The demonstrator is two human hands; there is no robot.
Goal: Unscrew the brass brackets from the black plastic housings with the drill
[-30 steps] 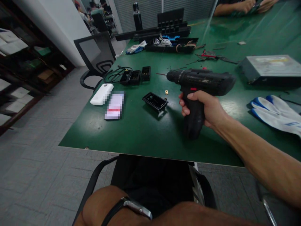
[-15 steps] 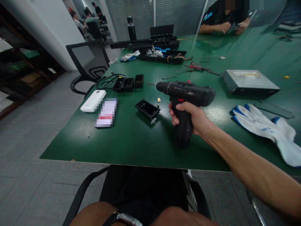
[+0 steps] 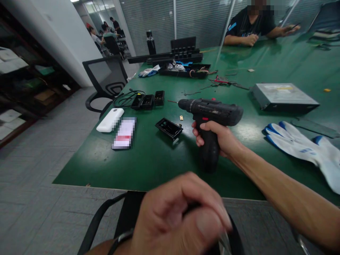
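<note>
My right hand [image 3: 220, 136] is wrapped round the grip of a black cordless drill [image 3: 212, 111], whose thin bit points left. The drill's base is at the green table [image 3: 127, 173]; whether it touches the surface I cannot tell. My left hand [image 3: 175, 216] is close to the camera at the bottom, its fingers curled toward the thumb. What it may hold is hidden. Left of the drill lies a small black rectangular housing [image 3: 169, 129], with a small gold-coloured plate [image 3: 181, 118] just behind it.
Left are a phone [image 3: 124, 132], a white device [image 3: 110, 120] and black cases [image 3: 147, 101] with cables. A metal box [image 3: 285, 97] and white-blue gloves [image 3: 294, 143] lie right. Behind stand a black tray [image 3: 183, 72] and bottle [image 3: 150, 42]. Another person [image 3: 249, 32] sits across the table.
My left hand has risen into view at the bottom. The right hand still grips the drill. The view has tilted up slightly, and the person opposite has stretched one hand outward.
</note>
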